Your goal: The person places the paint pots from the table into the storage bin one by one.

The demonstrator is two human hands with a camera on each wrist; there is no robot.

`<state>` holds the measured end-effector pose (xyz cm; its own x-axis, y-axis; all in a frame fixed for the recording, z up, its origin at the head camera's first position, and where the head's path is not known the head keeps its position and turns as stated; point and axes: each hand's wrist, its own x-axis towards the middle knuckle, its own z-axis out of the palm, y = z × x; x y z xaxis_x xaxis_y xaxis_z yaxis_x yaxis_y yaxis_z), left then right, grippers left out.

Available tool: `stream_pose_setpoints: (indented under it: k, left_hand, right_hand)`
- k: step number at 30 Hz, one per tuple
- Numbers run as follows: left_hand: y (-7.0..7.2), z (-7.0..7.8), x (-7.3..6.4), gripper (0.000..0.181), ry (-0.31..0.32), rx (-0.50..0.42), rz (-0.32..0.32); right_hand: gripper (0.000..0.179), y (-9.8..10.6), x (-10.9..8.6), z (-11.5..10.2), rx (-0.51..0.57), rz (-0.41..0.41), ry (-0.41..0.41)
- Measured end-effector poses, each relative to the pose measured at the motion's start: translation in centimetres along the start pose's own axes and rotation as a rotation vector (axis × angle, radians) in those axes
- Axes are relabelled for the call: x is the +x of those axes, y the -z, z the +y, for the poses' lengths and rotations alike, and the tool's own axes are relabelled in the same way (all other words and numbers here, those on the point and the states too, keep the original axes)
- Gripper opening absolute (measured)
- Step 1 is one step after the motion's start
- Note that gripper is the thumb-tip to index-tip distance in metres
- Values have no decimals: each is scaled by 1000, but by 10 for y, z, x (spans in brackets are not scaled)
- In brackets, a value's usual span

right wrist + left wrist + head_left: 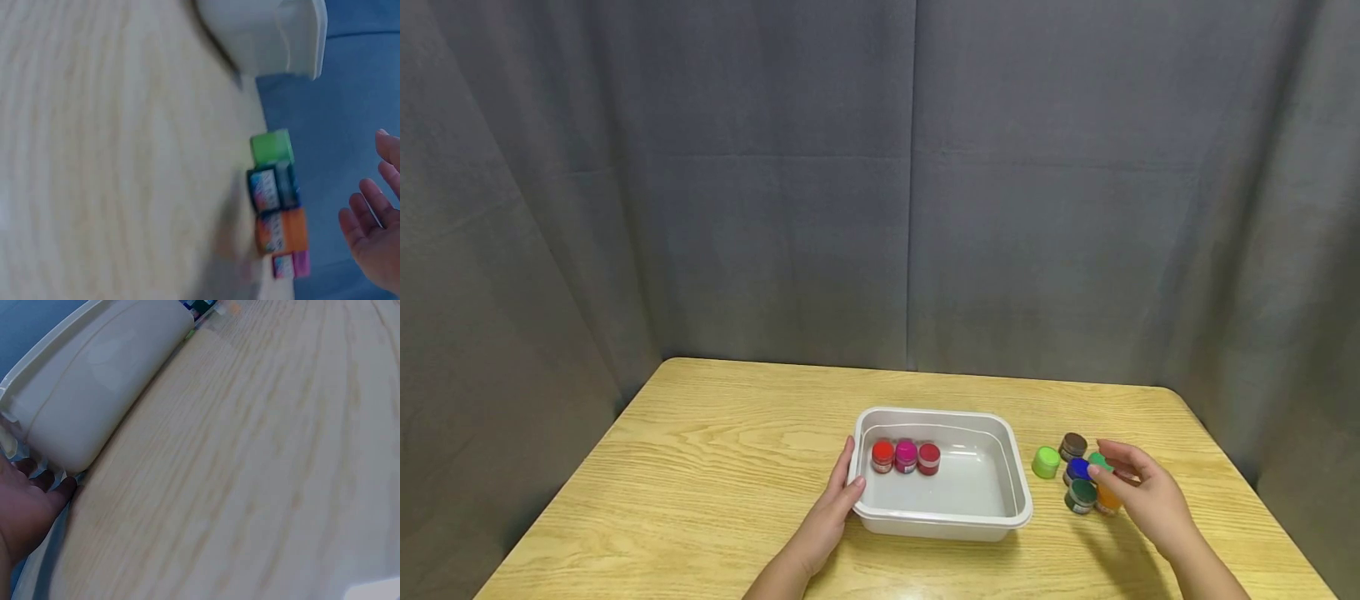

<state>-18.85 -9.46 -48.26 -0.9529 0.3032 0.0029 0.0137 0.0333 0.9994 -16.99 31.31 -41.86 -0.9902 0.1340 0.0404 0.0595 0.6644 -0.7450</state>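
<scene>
The loose jars stood in a tight cluster on the wooden table [737, 467], to the right of the white tray [936, 527]: a blue jar [1078, 469] in the middle, a brown-topped jar [1074, 443] behind it, a dark green jar [1081, 497] in front, a teal jar [1098, 459] and an orange jar [1107, 502] partly covered by the hand, and a light green jar [1046, 462] nearest the tray. A pink jar [302, 264] showed beyond the orange one in the right wrist view; the head view did not reveal it. The right hand [1152, 498] hovered over the cluster's right side, thumb and fingers parted and grasping nothing. With the jars packed so closely, fingers coming down there could easily have knocked a neighbour over or caught two lids at once, and a jar pinched only by its lid might have slipped. Inside the tray, a red jar [883, 456], a magenta jar [906, 456] and a crimson jar [928, 459] sat side by side in a row toward the left, its right part bare. The left hand [826, 518] gripped the tray's left side, thumb at the rim and fingers against the outer wall; a tug or tilt from that one-sided hold could have slid the unsecured row out of line. Beyond the table hung a grey curtain [775, 250].
</scene>
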Motion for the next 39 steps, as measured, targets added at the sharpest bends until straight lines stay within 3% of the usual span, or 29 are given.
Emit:
stream_pose_setpoints:
  k: [7,18,29,39]
  left_hand:
    - [0,0,0,66,0,1,3]
    - [0,0,-1,66,15,7,14]
    - [0,0,0,66,3,7,6]
    - [0,-1,0,66,-2,5,1]
  right_hand:
    - [66,-1,-4,23,12,16,-25]
    - [78,-3,0,52,-21,-62,-139]
    - [79,-8,2,60,-60,-67,-123]
    - [82,-8,4,61,-26,-62,-160]
